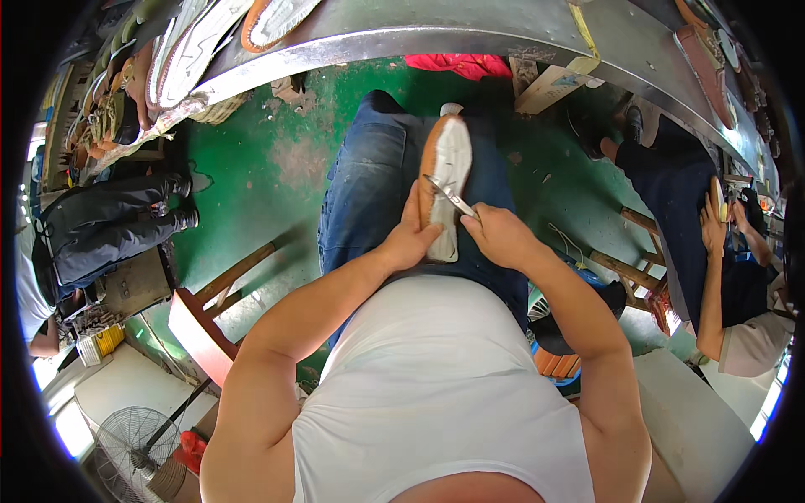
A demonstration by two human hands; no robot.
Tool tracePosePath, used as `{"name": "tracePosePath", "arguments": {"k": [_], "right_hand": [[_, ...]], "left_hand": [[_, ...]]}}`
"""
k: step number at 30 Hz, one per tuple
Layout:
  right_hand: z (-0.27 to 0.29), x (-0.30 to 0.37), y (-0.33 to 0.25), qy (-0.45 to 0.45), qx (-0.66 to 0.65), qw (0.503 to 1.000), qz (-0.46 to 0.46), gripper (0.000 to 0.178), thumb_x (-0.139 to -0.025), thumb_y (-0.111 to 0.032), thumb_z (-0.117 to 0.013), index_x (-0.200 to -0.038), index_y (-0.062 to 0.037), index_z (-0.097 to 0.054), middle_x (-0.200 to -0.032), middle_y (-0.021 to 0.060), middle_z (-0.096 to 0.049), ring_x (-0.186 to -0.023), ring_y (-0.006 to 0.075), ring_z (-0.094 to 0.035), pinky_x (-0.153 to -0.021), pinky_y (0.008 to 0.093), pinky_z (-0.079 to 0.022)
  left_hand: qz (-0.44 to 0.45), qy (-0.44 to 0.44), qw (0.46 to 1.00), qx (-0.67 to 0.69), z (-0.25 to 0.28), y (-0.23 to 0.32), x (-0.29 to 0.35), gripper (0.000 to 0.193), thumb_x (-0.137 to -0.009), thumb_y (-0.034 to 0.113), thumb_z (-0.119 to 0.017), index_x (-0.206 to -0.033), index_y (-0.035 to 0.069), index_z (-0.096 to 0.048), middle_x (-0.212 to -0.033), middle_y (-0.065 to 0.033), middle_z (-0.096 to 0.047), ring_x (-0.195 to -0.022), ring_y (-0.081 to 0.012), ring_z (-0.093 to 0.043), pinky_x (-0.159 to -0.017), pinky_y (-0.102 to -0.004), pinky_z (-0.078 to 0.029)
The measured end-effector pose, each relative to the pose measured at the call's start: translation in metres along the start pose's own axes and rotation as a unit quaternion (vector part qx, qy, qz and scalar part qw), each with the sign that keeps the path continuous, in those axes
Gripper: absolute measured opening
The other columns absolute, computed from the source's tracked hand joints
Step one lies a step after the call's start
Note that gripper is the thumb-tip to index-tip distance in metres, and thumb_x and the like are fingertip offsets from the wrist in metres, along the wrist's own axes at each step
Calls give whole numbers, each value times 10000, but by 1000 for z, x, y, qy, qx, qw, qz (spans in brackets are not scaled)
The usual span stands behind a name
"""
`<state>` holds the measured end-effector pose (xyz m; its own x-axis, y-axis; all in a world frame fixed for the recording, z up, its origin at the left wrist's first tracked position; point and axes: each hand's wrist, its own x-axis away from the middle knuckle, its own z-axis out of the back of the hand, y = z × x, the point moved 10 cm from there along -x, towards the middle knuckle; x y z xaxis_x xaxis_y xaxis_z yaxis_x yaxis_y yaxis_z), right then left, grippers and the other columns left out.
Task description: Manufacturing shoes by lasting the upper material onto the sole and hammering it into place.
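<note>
A tan shoe [449, 163] lies sole-up over my lap, its toe pointing away from me and its pale whitish underside facing up. My left hand [412, 235] is wrapped round its near left side, thumb pressed on the underside near the heel. In my right hand [501, 235] is a slim silvery metal hand tool [454, 198], gripped by its near end. The tool slants up and left across the middle of the underside, and its tip rests at the left edge of the sole. Its exact kind is too small to make out.
A metal-edged bench [402, 46] curves across the front, with several shoes [193, 50] at its left end and more shoes [704, 71] at right. A co-worker's hand [713, 226] holds a shoe on the right. Another seated person's legs [117, 218] and a fan [138, 453] are at left.
</note>
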<state>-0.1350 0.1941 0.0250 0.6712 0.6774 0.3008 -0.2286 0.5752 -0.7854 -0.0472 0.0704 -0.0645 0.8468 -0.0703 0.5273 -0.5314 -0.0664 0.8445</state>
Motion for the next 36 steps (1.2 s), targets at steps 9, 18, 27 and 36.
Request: {"name": "tracePosePath", "arguments": {"k": [9, 18, 27, 36], "right_hand": [[-23, 8, 33, -89, -108, 976, -164, 420, -1048, -339, -456, -918, 37, -592, -704, 125, -645, -621, 206, -641, -601, 334, -510], [-29, 33, 94, 12, -445, 877, -181, 446, -1066, -393, -408, -1091, 14, -589, -863, 85, -665, -698, 175, -656, -601, 300, -515], [-26, 18, 97, -67, -443, 864, -229, 538, -1050, -503, -378, -1117, -13, -589, -910, 73, -686, -752, 154, -691, -475, 231, -425], [-10, 16, 100, -38, -477, 841, -252, 519, -1067, -460, -346, -1107, -6, -596, -906, 80, -689, -740, 149, -687, -470, 225, -410]], "left_hand": [[-26, 51, 998, 23, 20, 24, 7, 815, -997, 153, -559, -1587, 49, -5, -1536, -156, -363, -1368, -211, -408, -1133, -331, -330], [-130, 12, 970, 206, 70, 201, 48, 721, -941, 177, -612, -1529, -48, -261, -1511, -148, -431, -1374, -267, -436, -1145, -410, -333], [-302, 138, 895, -298, 150, 515, -179, 541, -960, 226, -601, -1464, 86, -464, -1266, -135, -641, -1076, -242, -656, -928, -378, -524], [-144, 114, 617, -765, 158, 492, -280, 562, -963, 347, -547, -1459, 110, -430, -1393, -189, -542, -1362, -414, -417, -1075, -519, -410]]}}
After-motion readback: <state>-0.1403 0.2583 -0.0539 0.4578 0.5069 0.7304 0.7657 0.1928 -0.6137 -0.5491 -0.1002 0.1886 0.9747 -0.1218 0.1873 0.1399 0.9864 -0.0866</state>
